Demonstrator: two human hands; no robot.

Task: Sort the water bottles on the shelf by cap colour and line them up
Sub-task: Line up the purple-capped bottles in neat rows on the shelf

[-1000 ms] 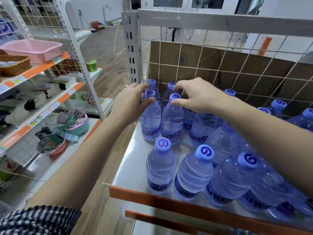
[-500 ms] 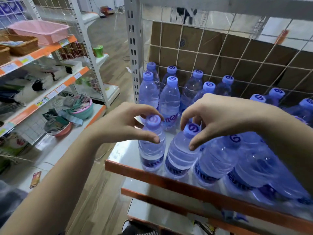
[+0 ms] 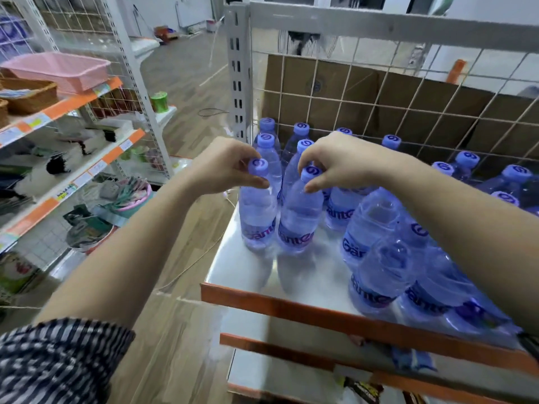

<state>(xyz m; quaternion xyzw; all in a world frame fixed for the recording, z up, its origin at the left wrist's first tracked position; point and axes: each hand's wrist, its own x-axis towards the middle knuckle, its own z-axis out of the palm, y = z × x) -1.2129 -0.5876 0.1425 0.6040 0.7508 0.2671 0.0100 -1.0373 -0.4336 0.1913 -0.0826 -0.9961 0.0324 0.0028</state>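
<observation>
On the shelf [image 3: 291,275], left hand [image 3: 221,167] pinches 1 capped bottle [image 3: 258,217], right hand [image 3: 335,161] its neighbour [image 3: 299,223] — forearm [image 3: 455,223] hiding other bottles [image 3: 376,228].

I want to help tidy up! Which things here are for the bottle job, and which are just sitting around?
For the job: left hand, gripping the left bottle; right hand, gripping the right bottle; other bottles; shelf.
Just lying about: pink basket; wicker basket; green roll; cardboard.
</observation>
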